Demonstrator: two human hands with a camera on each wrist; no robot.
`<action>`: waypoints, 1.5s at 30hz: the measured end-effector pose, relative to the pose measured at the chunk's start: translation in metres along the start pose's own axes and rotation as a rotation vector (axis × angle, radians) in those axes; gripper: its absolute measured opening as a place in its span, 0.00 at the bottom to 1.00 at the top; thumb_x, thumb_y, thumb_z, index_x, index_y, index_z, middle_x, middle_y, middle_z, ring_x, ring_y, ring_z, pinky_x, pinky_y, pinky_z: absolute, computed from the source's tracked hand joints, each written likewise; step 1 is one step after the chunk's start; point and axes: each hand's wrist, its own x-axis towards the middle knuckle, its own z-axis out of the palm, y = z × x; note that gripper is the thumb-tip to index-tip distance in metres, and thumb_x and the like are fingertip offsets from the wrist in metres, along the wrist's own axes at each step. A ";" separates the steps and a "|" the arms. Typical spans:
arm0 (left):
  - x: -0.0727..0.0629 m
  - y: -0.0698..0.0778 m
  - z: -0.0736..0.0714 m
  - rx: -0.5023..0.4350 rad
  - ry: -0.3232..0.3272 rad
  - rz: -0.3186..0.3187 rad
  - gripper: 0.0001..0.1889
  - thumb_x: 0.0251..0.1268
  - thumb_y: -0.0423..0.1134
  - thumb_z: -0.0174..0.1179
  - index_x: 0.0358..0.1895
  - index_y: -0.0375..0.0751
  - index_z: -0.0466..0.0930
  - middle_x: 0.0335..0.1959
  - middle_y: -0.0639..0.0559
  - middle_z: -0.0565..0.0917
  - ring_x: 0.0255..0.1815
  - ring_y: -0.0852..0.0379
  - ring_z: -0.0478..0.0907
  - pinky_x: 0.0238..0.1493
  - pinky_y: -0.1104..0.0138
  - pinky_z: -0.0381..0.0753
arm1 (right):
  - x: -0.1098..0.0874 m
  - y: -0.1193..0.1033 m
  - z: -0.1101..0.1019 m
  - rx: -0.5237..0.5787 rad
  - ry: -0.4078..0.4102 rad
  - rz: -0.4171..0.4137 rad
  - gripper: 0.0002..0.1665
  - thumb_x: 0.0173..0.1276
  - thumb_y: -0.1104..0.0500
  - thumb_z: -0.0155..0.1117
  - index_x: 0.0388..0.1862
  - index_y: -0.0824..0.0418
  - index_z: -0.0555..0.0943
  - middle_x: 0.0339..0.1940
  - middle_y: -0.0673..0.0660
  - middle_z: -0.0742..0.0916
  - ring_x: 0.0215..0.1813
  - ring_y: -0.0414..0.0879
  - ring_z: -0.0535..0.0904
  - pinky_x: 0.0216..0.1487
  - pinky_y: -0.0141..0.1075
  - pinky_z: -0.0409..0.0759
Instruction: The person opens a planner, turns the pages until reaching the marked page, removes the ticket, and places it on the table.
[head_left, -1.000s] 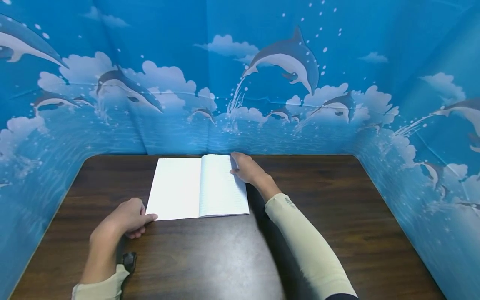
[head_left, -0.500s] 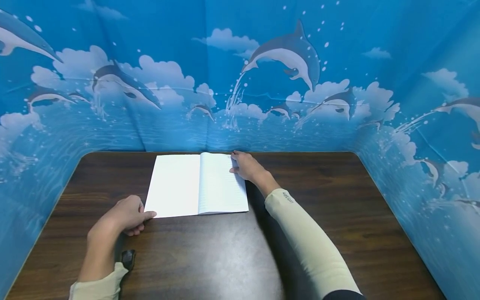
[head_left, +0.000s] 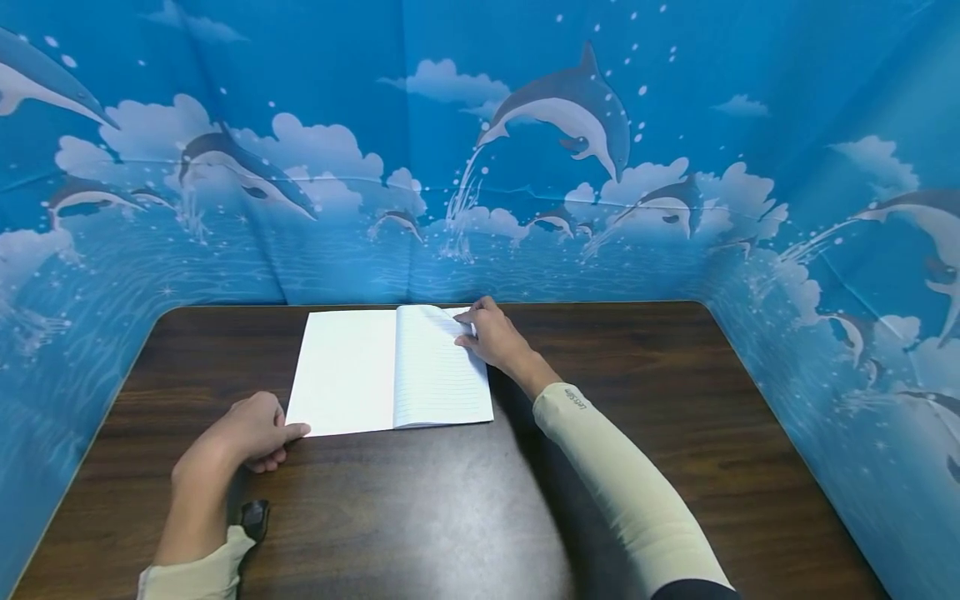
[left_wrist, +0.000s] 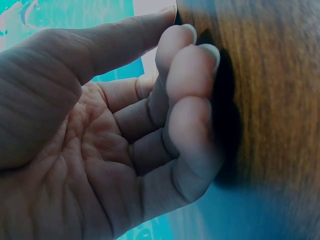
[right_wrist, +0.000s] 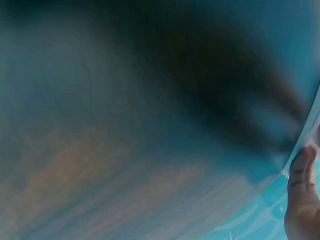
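An open notebook (head_left: pixel 341 375) lies on the dark wooden table, with a blank page on its left and a lined page (head_left: pixel 435 392) on its right. At its lower left corner rests the straight thumb of my left hand (head_left: pixel 251 429). The other left fingers bend loosely beside it, tips close to the wood in the left wrist view. My right hand (head_left: pixel 498 337) pinches the lined page near its upper right corner. That corner is raised, and a sheet beneath shows behind it. In the right wrist view, only part of the right hand (right_wrist: pixel 302 200) appears at the right edge, by the paper.
The dark wooden table (head_left: pixel 652 433) spreads out around the notebook, its far edge just behind it. A blue curtain (head_left: pixel 337 258) printed with dolphins and clouds encloses the back and sides. The black wrist device (head_left: pixel 255 518) sits at the left cuff.
The right fingers have shifted slightly inward and lifted the upper right corner of the lined page, uncovering the sheet beneath. The left hand stays at the lower left corner.
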 end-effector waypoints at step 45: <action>0.000 -0.002 -0.002 0.003 -0.001 0.031 0.19 0.81 0.41 0.62 0.27 0.37 0.74 0.18 0.50 0.82 0.18 0.57 0.79 0.27 0.63 0.81 | -0.005 -0.025 -0.038 0.728 0.086 0.248 0.24 0.78 0.59 0.70 0.67 0.68 0.80 0.41 0.63 0.92 0.31 0.44 0.85 0.56 0.51 0.88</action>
